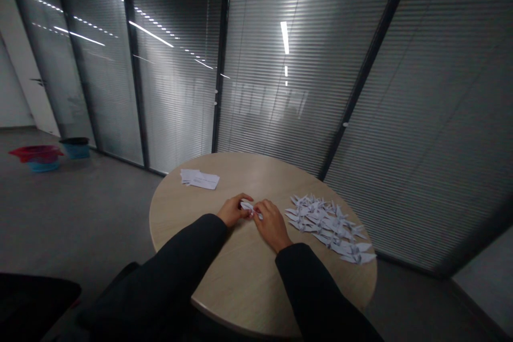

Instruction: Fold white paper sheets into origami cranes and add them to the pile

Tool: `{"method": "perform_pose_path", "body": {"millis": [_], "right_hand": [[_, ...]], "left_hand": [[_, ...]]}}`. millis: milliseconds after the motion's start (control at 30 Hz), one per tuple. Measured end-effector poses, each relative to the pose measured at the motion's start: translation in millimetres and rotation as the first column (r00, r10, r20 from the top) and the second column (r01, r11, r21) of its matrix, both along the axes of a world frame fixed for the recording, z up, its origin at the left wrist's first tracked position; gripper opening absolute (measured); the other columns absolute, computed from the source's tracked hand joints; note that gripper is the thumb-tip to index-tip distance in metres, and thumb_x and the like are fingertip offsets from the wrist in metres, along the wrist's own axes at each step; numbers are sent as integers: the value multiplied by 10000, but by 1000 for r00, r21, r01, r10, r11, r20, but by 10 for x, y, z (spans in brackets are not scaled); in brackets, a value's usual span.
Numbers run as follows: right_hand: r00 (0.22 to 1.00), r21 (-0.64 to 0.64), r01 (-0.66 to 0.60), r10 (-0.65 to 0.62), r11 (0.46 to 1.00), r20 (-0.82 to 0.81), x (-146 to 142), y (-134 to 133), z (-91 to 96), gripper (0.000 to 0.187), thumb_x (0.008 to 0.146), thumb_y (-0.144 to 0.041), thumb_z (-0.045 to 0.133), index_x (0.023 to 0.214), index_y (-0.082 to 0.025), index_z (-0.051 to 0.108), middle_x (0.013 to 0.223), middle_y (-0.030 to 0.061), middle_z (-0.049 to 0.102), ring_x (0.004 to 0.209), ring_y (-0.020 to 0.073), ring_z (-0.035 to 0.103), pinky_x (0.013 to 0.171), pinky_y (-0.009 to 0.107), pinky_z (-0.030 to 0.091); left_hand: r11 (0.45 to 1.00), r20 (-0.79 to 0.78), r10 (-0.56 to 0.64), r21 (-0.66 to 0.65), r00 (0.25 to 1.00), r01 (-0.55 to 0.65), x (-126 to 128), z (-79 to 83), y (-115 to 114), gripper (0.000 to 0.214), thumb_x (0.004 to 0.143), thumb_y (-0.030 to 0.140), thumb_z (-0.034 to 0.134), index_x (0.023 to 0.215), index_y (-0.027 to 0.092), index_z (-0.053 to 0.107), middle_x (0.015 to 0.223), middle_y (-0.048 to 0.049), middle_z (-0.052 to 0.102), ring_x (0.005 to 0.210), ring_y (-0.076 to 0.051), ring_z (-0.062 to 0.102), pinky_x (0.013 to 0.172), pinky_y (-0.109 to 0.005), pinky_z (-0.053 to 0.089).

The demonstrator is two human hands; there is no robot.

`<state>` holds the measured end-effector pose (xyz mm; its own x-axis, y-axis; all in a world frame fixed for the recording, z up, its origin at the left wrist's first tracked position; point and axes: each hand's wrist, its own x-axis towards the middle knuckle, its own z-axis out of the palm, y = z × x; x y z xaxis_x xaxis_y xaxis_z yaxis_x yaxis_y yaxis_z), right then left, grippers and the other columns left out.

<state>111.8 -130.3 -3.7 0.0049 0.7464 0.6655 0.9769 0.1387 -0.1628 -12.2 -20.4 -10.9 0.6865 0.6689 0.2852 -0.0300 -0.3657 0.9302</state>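
Observation:
Over the middle of the round table, a small folded white paper (247, 206) is pinched between my two hands. My left hand (234, 210) grips its left side with curled fingers. On the right side, my right hand (272, 223) presses the paper between thumb and fingers. Parts of the paper are hidden behind the fingers, so its exact folds cannot be made out. To the right of my right hand lies a spread of several folded paper cranes (326, 224). Flat white paper slips (204, 179) rest in a small overlapping stack beyond my left hand.
The round wooden table (248, 288) stands close to glass partitions with blinds (288, 117). On the floor at the far left are a bin with a red liner (38, 157) and a bin with a black liner (76, 148). A dark chair-like shape (36, 304) sits at lower left.

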Motion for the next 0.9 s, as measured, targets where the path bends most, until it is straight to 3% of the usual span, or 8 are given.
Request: {"method": "perform_pose_path", "body": {"millis": [200, 433, 700, 900], "right_hand": [[976, -24, 99, -92, 995, 198, -84, -24, 37, 98, 855, -165, 460, 874, -193, 552, 864, 79, 553, 834, 223, 497, 741, 334, 379], [961, -4, 150, -145, 989, 237, -74, -10, 40, 125, 876, -160, 427, 884, -189, 548, 862, 83, 557, 820, 226, 503, 723, 336, 380], [965, 2, 152, -149, 988, 218, -82, -10, 41, 126, 881, -144, 423, 852, -195, 535, 840, 83, 554, 797, 222, 511, 704, 328, 376], [933, -32, 193, -173, 981, 316, -103, -25, 55, 78, 885, -182, 462, 863, -180, 537, 856, 63, 568, 811, 202, 532, 711, 307, 386]], "left_hand": [[1000, 2, -3, 13, 1000, 3, -6, 26, -7, 438, 596, 141, 673, 1028, 139, 602, 656, 11, 616, 605, -124, 569, 600, -228, 441], [997, -3, -26, 76, 1000, 26, 4, 21, -12, 460, 614, 143, 664, 1066, 121, 583, 587, 41, 545, 552, -95, 506, 561, -203, 401], [999, 67, -45, -22, 997, 47, 22, 6, -11, 445, 621, 118, 647, 1062, 104, 585, 542, 55, 502, 504, -80, 492, 516, -192, 371], [972, 200, -75, -204, 977, 116, 21, -3, -1, 486, 596, 178, 701, 1055, 115, 554, 509, 74, 503, 505, -99, 548, 564, -231, 437]]}}
